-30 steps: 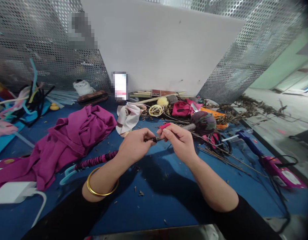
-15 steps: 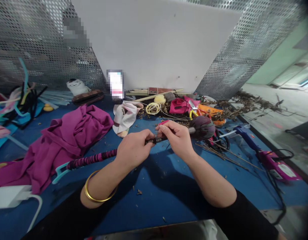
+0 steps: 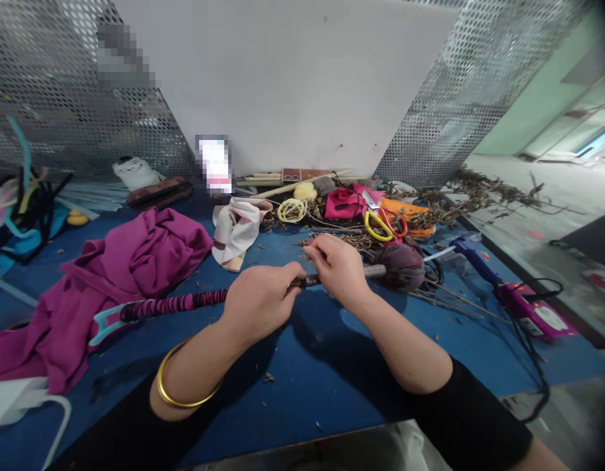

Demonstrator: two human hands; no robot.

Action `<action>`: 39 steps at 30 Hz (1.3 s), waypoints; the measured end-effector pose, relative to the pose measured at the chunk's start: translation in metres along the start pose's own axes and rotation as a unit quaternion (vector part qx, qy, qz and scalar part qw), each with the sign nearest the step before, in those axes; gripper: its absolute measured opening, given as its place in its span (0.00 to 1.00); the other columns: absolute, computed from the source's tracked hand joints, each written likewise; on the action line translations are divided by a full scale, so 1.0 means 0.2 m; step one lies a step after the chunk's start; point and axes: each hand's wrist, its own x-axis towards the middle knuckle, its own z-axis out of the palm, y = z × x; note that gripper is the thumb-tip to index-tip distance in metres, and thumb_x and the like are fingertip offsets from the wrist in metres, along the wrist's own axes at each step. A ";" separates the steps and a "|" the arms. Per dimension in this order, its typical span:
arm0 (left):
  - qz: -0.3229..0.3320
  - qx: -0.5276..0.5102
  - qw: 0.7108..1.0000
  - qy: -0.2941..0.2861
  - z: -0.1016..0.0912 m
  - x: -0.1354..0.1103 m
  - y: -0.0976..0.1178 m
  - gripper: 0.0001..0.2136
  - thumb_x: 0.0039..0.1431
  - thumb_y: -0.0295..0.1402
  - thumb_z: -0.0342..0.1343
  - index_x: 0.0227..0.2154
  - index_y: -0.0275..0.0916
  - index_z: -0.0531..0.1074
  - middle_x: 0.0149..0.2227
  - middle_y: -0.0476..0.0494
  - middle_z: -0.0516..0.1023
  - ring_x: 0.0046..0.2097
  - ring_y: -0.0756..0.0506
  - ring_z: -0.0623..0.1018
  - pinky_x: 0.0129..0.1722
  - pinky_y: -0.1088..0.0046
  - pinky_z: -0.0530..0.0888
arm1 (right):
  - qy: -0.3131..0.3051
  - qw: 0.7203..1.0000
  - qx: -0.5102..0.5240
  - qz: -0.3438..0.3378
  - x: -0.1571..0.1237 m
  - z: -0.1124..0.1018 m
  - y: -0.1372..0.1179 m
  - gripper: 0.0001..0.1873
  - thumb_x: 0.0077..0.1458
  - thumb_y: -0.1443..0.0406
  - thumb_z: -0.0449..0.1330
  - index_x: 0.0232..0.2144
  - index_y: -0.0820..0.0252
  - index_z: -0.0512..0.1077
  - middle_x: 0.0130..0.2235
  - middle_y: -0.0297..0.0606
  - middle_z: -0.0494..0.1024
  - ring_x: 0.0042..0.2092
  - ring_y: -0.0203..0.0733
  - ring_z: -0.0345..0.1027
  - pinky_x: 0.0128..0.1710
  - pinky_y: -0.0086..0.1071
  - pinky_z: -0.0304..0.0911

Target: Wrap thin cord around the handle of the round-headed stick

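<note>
Over the blue tabletop (image 3: 302, 392) my left hand (image 3: 259, 302) is closed round a long stick (image 3: 174, 303) wrapped in black and magenta stripes, whose teal hooked end points left. A gold bangle sits on that wrist. My right hand (image 3: 337, 268) pinches the same stick just right of my left hand, fingers curled over it. Beyond my right hand the stick runs grey into a dark mottled ball (image 3: 403, 265) resting near the table.
A crumpled magenta cloth (image 3: 130, 265) lies left; a white cloth (image 3: 236, 229) sits behind my hands. Yellow-handled scissors (image 3: 380, 222), a pink pouch, yellow rubber bands and dry twigs clutter the back. A purple glue gun (image 3: 518, 304) with its cord lies right.
The stick and both hands have dropped lower toward the table, and the ball end has come down. The view has shifted, revealing the scissors.
</note>
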 end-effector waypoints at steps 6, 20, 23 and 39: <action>0.028 0.039 0.999 0.009 0.01 0.00 0.01 0.15 0.59 0.32 0.49 0.48 0.45 0.71 0.30 0.46 0.81 0.31 0.42 0.79 0.25 0.71 0.62 | -0.027 0.998 -0.058 0.018 0.00 -0.01 -0.02 0.12 0.62 0.63 0.54 0.26 0.58 0.69 0.31 0.36 0.73 0.33 0.39 0.65 0.29 0.30 0.49; -0.060 -0.085 0.994 0.037 -0.05 0.03 -0.10 0.14 0.56 0.32 0.53 0.44 0.47 0.78 0.39 0.47 0.83 0.38 0.43 0.80 0.34 0.71 0.70 | -0.095 0.988 0.124 0.022 0.04 -0.21 0.02 0.16 0.58 0.59 0.58 0.21 0.61 0.70 0.20 0.31 0.68 0.24 0.32 0.57 0.25 0.27 0.50; -0.113 -0.114 0.985 0.059 -0.09 0.04 -0.16 0.14 0.55 0.34 0.55 0.43 0.47 0.79 0.40 0.47 0.83 0.39 0.42 0.80 0.37 0.69 0.71 | -0.112 0.957 0.259 0.066 0.05 -0.33 0.07 0.15 0.57 0.58 0.58 0.24 0.62 0.72 0.19 0.30 0.67 0.20 0.29 0.56 0.22 0.26 0.51; -0.117 -0.398 0.909 -0.047 -0.18 0.04 -0.27 0.11 0.45 0.30 0.61 0.35 0.35 0.80 0.32 0.43 0.82 0.33 0.45 0.78 0.34 0.69 0.73 | 0.239 0.839 0.420 0.250 0.13 -0.39 0.56 0.16 0.47 0.54 0.63 0.21 0.60 0.68 0.21 0.32 0.70 0.19 0.33 0.61 0.20 0.30 0.62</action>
